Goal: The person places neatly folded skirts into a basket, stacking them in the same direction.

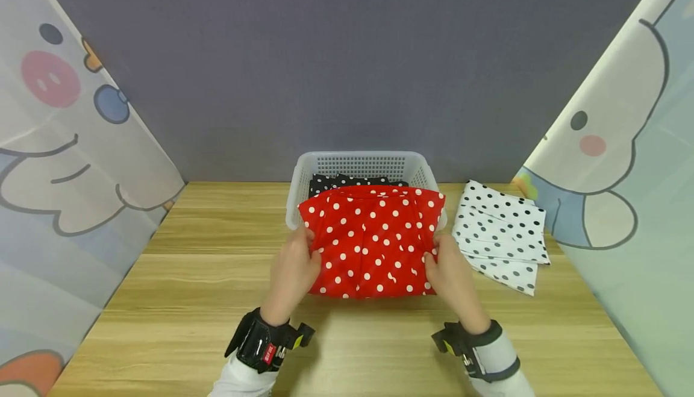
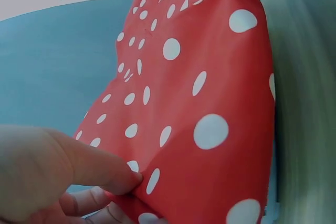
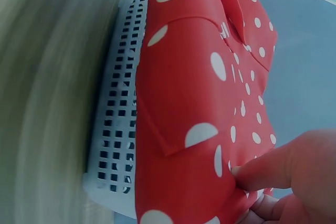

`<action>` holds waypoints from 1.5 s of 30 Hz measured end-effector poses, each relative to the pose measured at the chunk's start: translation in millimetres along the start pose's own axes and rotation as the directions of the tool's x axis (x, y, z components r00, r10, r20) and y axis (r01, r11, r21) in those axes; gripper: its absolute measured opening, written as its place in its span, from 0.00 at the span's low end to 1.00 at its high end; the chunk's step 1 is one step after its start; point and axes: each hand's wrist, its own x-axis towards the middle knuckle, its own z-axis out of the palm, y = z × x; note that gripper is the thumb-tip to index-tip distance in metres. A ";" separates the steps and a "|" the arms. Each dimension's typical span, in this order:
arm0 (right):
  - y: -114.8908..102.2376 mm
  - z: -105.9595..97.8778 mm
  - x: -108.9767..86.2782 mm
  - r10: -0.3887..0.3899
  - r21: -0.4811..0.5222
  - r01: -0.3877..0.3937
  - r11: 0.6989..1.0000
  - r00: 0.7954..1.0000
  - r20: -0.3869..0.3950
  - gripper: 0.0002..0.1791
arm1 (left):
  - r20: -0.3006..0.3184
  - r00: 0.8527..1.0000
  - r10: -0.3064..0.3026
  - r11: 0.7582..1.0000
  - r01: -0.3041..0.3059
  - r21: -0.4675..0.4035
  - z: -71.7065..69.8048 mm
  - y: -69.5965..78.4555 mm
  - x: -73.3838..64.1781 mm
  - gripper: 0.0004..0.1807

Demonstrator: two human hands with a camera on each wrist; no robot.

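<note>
A red cloth with white polka dots (image 1: 374, 240) is spread between my two hands, in front of the white basket and overlapping its front in the head view. My left hand (image 1: 295, 267) pinches its left side between thumb and fingers; the left wrist view shows the thumb (image 2: 113, 174) pressed into the fabric. On the opposite side my right hand (image 1: 452, 270) pinches the cloth the same way, its thumb (image 3: 262, 174) creasing the material. Seams and a folded layer show on the red fabric (image 3: 184, 93). Black cloth with white dots (image 1: 352, 181) lies inside the basket behind it.
The white perforated basket (image 1: 360, 157) stands at the back of the wooden table (image 1: 217, 252), near the grey wall (image 1: 347, 65). White cloth with black dots (image 1: 499, 234) lies folded on the right. Panels with cartoon animals flank both sides.
</note>
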 end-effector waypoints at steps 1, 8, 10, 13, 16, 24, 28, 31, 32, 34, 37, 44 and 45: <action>-0.5 -0.8 2.9 -0.006 -0.010 0.006 1.000 1.000 -0.006 0.19 | -0.001 1.000 0.003 1.000 -0.003 0.003 -0.2 0.6 3.4 0.15; -5.1 -6.8 21.7 -0.016 -0.024 0.016 1.000 1.000 -0.001 0.21 | 0.006 1.000 0.015 1.000 -0.015 -0.007 -2.3 4.8 27.6 0.16; -6.0 -8.3 27.0 -0.021 -0.021 0.021 1.000 1.000 0.004 0.21 | 0.016 1.000 0.013 1.000 -0.013 -0.015 -2.8 5.3 34.4 0.15; -6.5 -10.1 35.2 -0.038 -0.019 0.038 0.999 0.999 0.008 0.20 | 0.027 1.000 0.012 1.000 -0.011 -0.022 -4.1 6.3 43.3 0.14; -6.5 -11.3 43.3 -0.058 -0.022 0.058 0.998 0.998 0.006 0.18 | 0.037 0.999 0.004 1.000 -0.003 -0.025 -4.7 6.3 50.4 0.13; -8.7 -11.5 61.7 -0.091 -0.033 0.091 0.995 0.996 0.015 0.17 | 0.080 0.996 -0.042 0.997 0.047 -0.055 -5.0 5.7 65.4 0.13; -10.8 -13.4 71.5 -0.118 -0.026 0.118 0.993 0.993 0.021 0.16 | 0.088 0.995 -0.041 0.998 0.044 -0.037 -5.5 5.2 76.5 0.11; -11.9 -15.7 79.9 -0.148 -0.008 0.148 0.989 0.989 0.022 0.15 | 0.090 0.995 -0.041 0.999 0.042 -0.010 -5.6 5.8 85.5 0.11; -12.3 -16.3 82.8 -0.154 -0.002 0.154 0.988 0.988 0.023 0.15 | 0.094 0.995 -0.042 0.999 0.042 -0.003 -5.6 6.1 88.3 0.11; -13.1 -17.8 88.1 -0.154 0.011 0.153 0.988 0.987 0.036 0.16 | 0.101 0.994 -0.045 0.999 0.044 0.008 -5.2 6.7 93.6 0.11; -14.2 -19.1 95.4 -0.139 0.007 0.138 0.990 0.989 0.060 0.17 | 0.107 0.993 -0.049 0.999 0.048 0.014 -4.9 7.6 100.1 0.12; -20.6 -20.1 111.4 -0.126 -0.043 0.130 0.991 0.989 0.079 0.18 | 0.106 0.992 -0.061 0.998 0.060 0.021 -3.3 9.1 111.7 0.11; -21.5 -20.1 113.5 -0.122 -0.040 0.126 0.991 0.989 0.085 0.18 | 0.104 0.993 -0.062 0.998 0.059 0.026 -3.0 9.4 113.5 0.11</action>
